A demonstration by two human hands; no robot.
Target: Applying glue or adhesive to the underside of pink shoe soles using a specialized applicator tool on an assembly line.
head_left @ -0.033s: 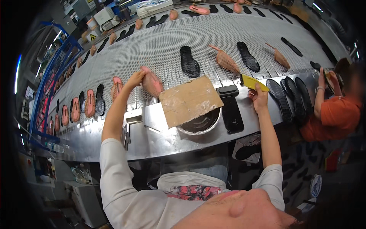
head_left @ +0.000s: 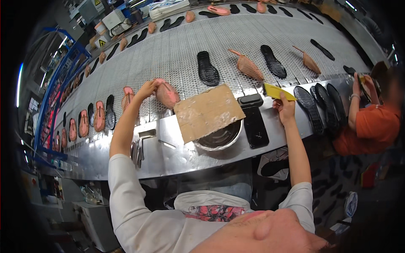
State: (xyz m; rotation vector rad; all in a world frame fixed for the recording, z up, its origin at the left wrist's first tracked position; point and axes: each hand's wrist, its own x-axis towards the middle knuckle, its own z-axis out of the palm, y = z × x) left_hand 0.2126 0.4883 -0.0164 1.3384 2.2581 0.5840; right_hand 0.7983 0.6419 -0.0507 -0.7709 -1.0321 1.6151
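Note:
My left hand (head_left: 148,89) pinches the far end of a pink woven shoe upper (head_left: 168,94) at the near edge of the mesh belt; my fingertips are partly hidden. In my right hand (head_left: 284,107) is a brush with a wide yellow handle (head_left: 279,91), its dark bristles pointing left. Between my hands a smeared piece of cardboard (head_left: 209,111) partly covers a round bowl (head_left: 220,137) with dark insides. Just beyond the cardboard lies a black shoe sole (head_left: 208,68). A woven upper with a strap (head_left: 249,68) and another wet-looking black sole (head_left: 273,62) lie to its right.
A black phone (head_left: 256,127) and a dark case (head_left: 251,100) lie right of the bowl. Several black soles (head_left: 308,107) rest by my right hand. Metal tools (head_left: 137,152) lie at the left. More uppers and soles line the belt (head_left: 177,50). A co-worker in orange (head_left: 377,126) works at the right.
My left hand and the far end of the pink upper have dropped slightly toward me. My right hand still holds the brush in nearly the same place.

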